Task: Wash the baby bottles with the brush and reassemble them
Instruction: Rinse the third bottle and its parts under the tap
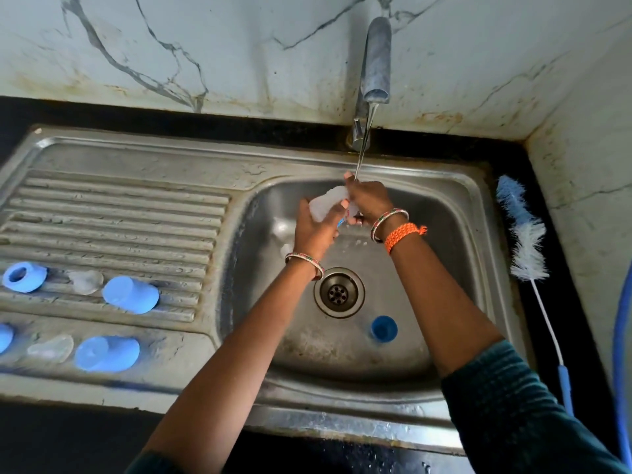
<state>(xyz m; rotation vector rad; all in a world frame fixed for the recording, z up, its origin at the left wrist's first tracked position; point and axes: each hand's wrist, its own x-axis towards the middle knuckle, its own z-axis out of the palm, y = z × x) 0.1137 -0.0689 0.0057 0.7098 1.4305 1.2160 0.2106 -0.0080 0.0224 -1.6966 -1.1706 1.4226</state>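
Both hands hold a clear baby bottle (pixel 325 203) over the sink basin (pixel 455 268), under a thin stream from the tap (pixel 376 59). My left hand (pixel 316 230) grips the bottle's body from below. My right hand (pixel 367 198) closes on its right end, fingers in the water. The long bottle brush (pixel 526 241), blue and white bristles on a white stem, lies on the black counter right of the sink, touched by neither hand. A blue part (pixel 383 328) sits in the basin near the drain (pixel 339 292).
On the ribbed drainboard (pixel 119 206) at left lie a blue collar ring (pixel 24 277), two blue caps (pixel 131 295) (pixel 107 354) and two clear teats (pixel 85 281) (pixel 51 347). Another blue piece (pixel 5 336) is cut by the left edge. A blue hose (pixel 620 354) runs down the right edge.
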